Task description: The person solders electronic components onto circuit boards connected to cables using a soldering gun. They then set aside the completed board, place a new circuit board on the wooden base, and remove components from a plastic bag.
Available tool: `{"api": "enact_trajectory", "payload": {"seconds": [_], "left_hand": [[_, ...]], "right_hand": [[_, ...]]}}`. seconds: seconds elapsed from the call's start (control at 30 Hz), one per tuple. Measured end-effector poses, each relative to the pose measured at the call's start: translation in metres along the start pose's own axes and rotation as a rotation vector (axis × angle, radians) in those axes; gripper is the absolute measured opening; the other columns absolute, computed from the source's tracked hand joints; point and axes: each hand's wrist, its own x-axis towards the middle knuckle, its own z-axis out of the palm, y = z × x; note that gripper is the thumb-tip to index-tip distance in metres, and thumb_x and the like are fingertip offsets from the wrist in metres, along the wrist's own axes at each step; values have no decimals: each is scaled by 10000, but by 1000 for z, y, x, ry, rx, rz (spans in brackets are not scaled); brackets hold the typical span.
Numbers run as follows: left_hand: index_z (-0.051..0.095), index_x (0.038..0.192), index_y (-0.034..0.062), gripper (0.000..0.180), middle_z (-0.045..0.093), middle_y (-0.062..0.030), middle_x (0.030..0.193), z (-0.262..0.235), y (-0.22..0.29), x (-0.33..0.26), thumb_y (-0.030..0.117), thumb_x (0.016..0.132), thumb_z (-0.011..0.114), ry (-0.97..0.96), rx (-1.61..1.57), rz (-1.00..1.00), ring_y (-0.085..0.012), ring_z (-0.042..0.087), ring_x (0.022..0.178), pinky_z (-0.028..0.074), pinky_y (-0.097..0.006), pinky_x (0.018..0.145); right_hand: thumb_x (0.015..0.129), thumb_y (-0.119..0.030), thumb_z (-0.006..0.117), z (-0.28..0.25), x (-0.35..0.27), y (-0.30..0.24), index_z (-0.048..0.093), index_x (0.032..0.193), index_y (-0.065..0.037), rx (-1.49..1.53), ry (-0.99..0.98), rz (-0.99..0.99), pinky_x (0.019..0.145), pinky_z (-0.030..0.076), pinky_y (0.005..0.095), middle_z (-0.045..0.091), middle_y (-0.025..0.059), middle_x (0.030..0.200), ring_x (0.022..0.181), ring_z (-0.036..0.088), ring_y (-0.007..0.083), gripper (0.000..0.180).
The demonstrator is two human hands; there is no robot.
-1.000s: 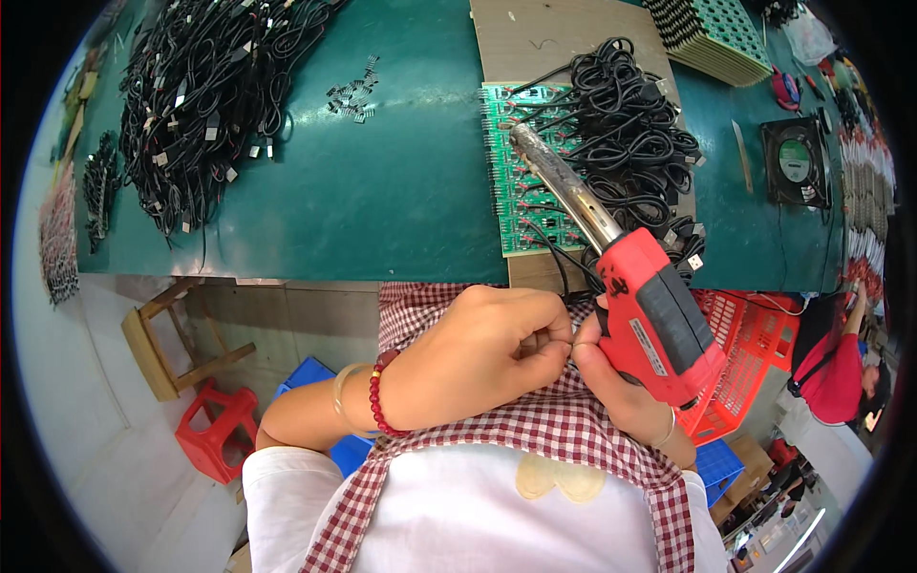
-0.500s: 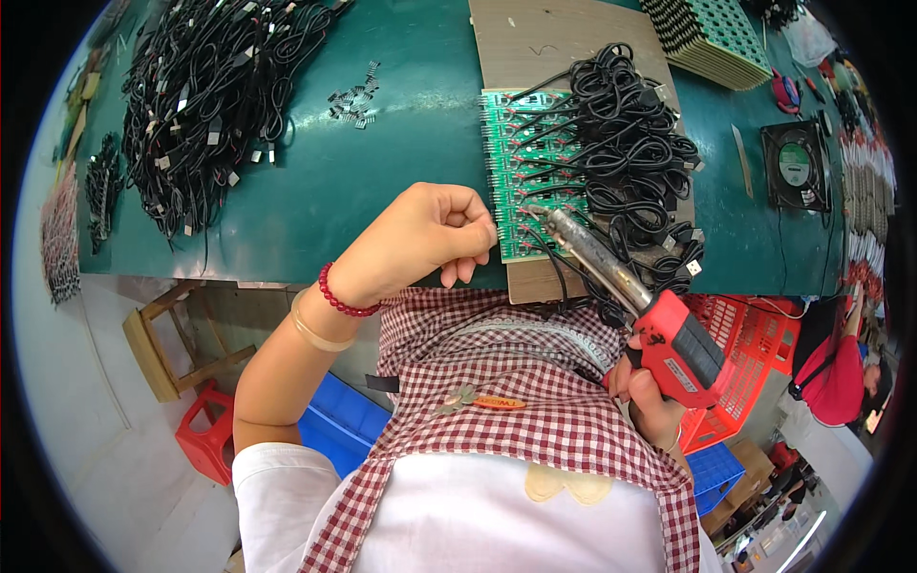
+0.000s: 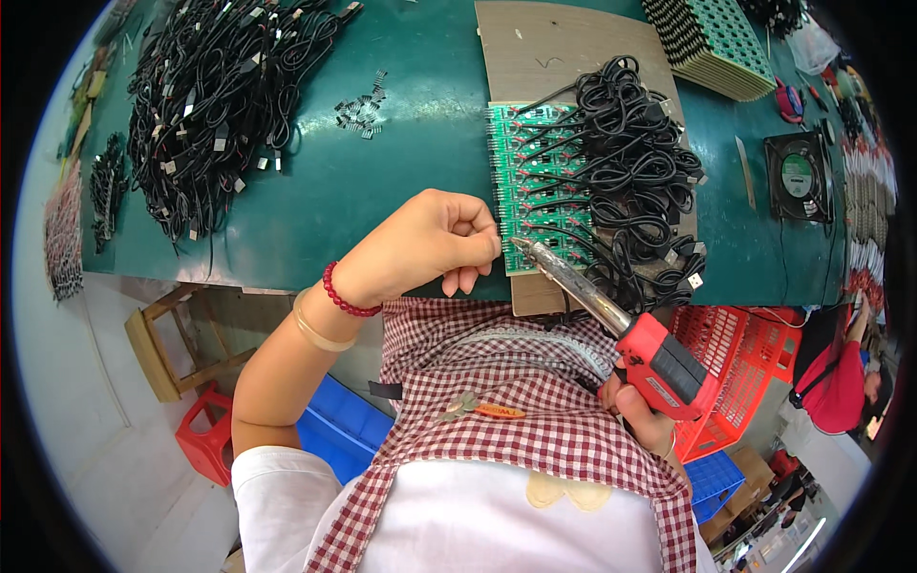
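A red soldering gun [image 3: 664,368] with a black grip is held in my right hand [image 3: 642,413], its fingers wrapped round the handle. The metal tip reaches the left part of a green circuit board panel [image 3: 544,196], near its close end. Whether the tip touches the board I cannot tell. At the panel's left edge my left hand [image 3: 449,239] is closed, thumb and forefinger pinched; anything between them is hidden or too small to name. Coiled black cables [image 3: 635,158] run from the panel to its right, and a wooden board [image 3: 583,33] lies underneath.
A big heap of black cables [image 3: 215,115] covers the table's left. Small pin strips [image 3: 359,115] are scattered in the middle. Stacked green panels [image 3: 716,43] and a black fan [image 3: 798,177] stand at right. A red basket [image 3: 735,372] is below the table edge, beside my right hand.
The soldering gun's tip has moved left and nearer to me, toward the panel's left edge by my left hand. My left hand keeps its pinch, and the whole view has shifted slightly.
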Motion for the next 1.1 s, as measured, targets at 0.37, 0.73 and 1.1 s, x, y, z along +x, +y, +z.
{"api": "enact_trajectory", "payload": {"seconds": [0.37,0.73,1.1], "left_hand": [[547,759,10,97,575,-21,655,0,0,1,76,822,578,23,47,16,-56,531,511,402,-184,429],[550,746,8,92,570,-21,651,2,-1,1,72,805,582,45,35,6,-54,525,504,392,-178,417],[551,744,8,73,560,-17,647,3,0,1,58,790,576,56,53,19,-50,520,503,391,-179,414]], "right_hand": [[794,-42,634,-6,3,4,610,889,7,-112,-84,9,606,453,289,599,51,755,668,559,141,109],[753,-33,660,2,1,-5,627,859,7,-133,46,-43,571,465,288,609,64,711,625,581,158,118],[744,-37,666,-7,0,5,629,867,1,-246,-50,-65,564,463,292,615,74,738,636,587,168,133]]}}
